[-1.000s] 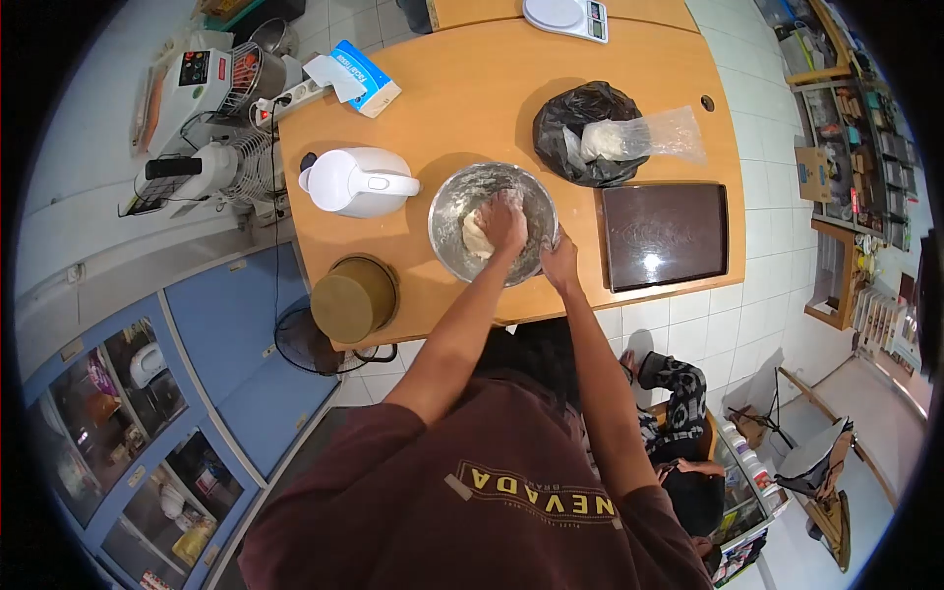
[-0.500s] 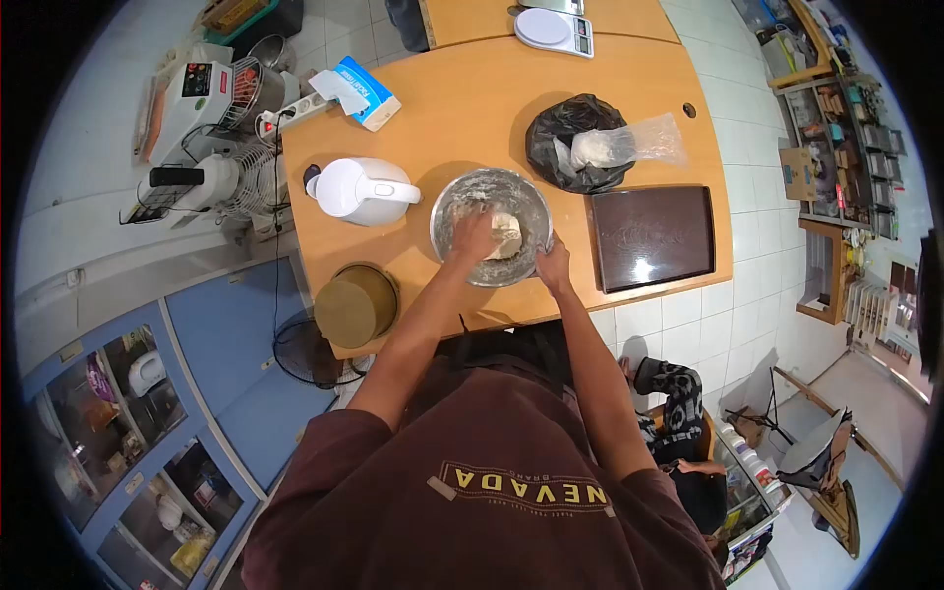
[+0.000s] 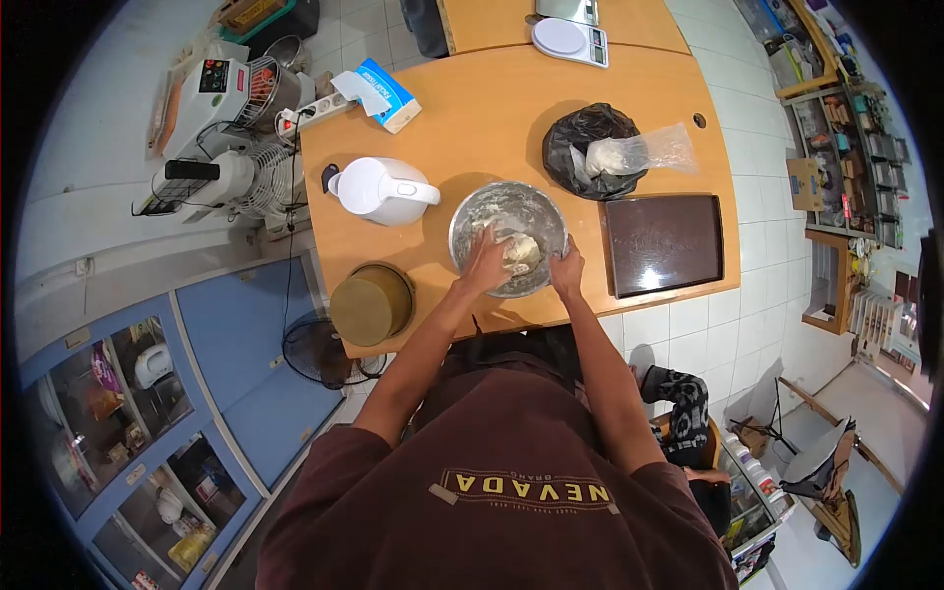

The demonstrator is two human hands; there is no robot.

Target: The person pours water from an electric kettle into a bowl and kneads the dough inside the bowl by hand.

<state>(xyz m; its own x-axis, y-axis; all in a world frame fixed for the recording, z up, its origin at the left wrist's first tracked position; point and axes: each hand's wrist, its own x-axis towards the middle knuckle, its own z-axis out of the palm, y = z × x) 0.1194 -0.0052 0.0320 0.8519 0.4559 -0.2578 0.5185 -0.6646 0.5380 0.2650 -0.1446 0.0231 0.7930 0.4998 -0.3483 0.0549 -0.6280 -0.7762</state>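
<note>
A metal mixing bowl (image 3: 464, 236) stands near the table's front edge, its inside wall smeared with flour and dough. In it lies a pale lump of dough (image 3: 522, 253). My left hand (image 3: 485, 262) reaches into the bowl, its fingers curled against the left side of the dough; the fingertips are partly hidden. On the bowl's right rim, my right hand (image 3: 566, 269) is closed, thumb and fingers gripping the edge.
A white electric kettle (image 3: 383, 191) and a brownish container (image 3: 370, 305) stand left of the bowl. To the right are a dark baking tray (image 3: 664, 244) and a black plastic bag (image 3: 593, 128). Tissues (image 3: 389, 96) and a scale (image 3: 568, 39) sit farther back. A seated person (image 3: 683, 418) is behind right.
My left hand has shifted from above the dough to its left side, and the dough's shape looks different. My right hand stays on the rim. The whole view has moved slightly.
</note>
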